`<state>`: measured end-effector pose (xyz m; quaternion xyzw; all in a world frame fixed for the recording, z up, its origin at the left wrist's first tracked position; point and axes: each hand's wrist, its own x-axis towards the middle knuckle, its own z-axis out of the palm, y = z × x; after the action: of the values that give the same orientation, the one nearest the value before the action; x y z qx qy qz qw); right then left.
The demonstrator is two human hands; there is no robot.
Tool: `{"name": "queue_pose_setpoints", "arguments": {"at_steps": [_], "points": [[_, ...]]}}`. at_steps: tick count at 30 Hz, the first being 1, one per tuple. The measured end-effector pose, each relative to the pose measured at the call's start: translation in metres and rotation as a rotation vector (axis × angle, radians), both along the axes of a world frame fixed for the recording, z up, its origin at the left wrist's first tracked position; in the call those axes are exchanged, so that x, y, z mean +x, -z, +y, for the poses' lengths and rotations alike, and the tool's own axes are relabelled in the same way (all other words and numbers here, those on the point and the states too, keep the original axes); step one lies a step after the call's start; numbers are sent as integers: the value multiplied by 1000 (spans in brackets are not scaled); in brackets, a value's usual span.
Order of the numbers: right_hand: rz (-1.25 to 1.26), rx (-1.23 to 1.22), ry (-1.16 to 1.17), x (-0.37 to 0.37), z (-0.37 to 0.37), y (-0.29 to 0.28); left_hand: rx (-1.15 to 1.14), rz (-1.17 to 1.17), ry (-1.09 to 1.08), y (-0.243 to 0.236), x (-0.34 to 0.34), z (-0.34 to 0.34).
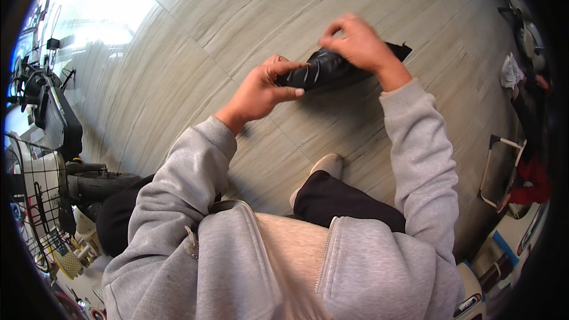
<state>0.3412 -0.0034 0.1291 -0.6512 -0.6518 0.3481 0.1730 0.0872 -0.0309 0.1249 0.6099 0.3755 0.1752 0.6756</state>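
Note:
A black, glossy, wrinkled bundle [329,70], like a plastic bag or wrapping, hangs in front of me above the floor. Its left end sits between the thumb and fingers of my left hand [265,86], which is closed on it. Pale lines or glints cross the bundle near my left fingertips. Over its right part is my right hand [355,42], thumb and forefinger brought together in a pinch. Whatever that pinch holds, if anything, is too small to tell. The bundle's right end flares out to a ragged corner beyond my right wrist.
Wood-look tiles [231,29] cover the floor. At the left stand a black wire basket [41,195] and a dark wheel [101,185], apparently of a scooter. My shoe [327,167] is below my hands. A metal-framed stool or rack [495,172] stands at the right, beside red cloth [530,184].

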Motion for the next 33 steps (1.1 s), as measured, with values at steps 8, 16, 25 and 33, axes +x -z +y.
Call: {"name": "queue_pose_setpoints", "arguments": {"at_steps": [8, 16, 25, 33], "points": [[216, 391, 383, 11, -45, -15, -862, -334, -380, 26, -14, -4], [25, 442, -287, -38, -86, -10, -835, -313, -329, 42, -11, -15], [-224, 340, -300, -22, -67, 7, -690, -236, -201, 33, -2, -24], [43, 374, -311, -19, -88, -13, -423, -52, -41, 21, 6, -22]]}}
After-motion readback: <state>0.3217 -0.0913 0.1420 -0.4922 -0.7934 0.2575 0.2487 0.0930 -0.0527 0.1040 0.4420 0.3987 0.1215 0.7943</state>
